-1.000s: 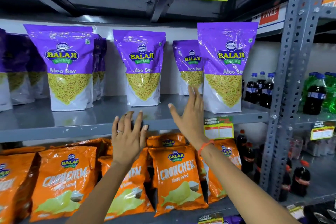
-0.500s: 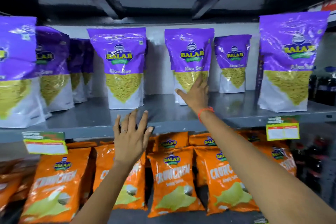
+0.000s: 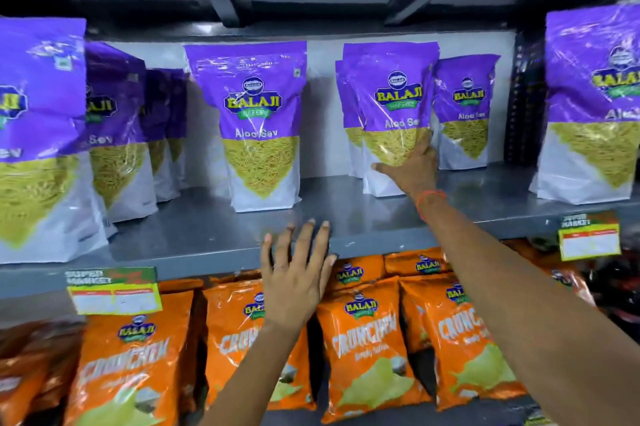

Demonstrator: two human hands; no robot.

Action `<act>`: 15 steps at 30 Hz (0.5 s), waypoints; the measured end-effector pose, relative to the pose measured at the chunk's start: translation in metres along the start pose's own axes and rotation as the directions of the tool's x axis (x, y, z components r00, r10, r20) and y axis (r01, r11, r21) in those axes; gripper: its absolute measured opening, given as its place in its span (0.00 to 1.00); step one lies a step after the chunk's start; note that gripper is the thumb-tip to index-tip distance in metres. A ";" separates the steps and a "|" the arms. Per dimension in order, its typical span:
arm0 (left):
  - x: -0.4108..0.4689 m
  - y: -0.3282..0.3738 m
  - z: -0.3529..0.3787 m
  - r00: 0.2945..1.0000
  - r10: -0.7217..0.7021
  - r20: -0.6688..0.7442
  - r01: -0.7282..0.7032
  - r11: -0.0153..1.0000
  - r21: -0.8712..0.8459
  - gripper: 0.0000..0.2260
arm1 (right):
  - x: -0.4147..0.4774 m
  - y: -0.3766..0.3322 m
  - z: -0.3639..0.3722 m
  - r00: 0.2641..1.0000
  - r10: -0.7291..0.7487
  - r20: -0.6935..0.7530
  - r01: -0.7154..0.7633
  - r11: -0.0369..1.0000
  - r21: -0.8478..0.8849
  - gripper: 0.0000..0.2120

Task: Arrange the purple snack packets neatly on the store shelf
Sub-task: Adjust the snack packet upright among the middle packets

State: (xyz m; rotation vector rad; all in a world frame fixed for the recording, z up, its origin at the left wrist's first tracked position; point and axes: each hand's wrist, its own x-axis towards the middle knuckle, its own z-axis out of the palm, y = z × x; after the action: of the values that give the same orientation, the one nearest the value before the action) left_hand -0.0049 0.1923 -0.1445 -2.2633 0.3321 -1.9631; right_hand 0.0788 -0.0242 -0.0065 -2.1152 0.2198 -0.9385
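Observation:
Several purple Aloo Sev packets stand upright on the grey shelf [image 3: 214, 231]. My right hand [image 3: 410, 167] holds the lower right of one purple packet [image 3: 391, 93], thumb across its front, fingers at its right edge. Another packet [image 3: 346, 107] stands close behind it, and a smaller-looking one [image 3: 464, 107] is further back to the right. A lone packet [image 3: 249, 121] stands in the middle. Big packets stand at the far left [image 3: 34, 131] and far right [image 3: 595, 96]. My left hand [image 3: 298, 276] hovers with fingers spread before the shelf's front edge, holding nothing.
Orange Crunchem packets [image 3: 367, 339] fill the shelf below. Price tags [image 3: 114, 290] hang on the shelf edge at left, and another tag [image 3: 590, 235] at right. More purple packets [image 3: 114, 135] are stacked toward the back left. A dark upright post [image 3: 523, 96] stands right of the packets.
The view has shifted left and closer. My right hand has moved from the front of the purple packet to its lower right side. My left hand stays spread near the shelf edge.

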 end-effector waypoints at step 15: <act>-0.001 0.001 0.003 0.997 -0.053 0.055 0.055 0.998 -0.040 0.19 | -0.023 -0.001 -0.025 1.000 -0.015 0.017 0.016 0.998 -0.055 0.59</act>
State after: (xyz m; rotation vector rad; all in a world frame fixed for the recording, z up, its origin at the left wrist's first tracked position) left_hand -0.0022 0.1919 -0.1462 -2.3702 0.3117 -1.9336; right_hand 0.0449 -0.0284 -0.0076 -2.1770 0.2228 -0.9335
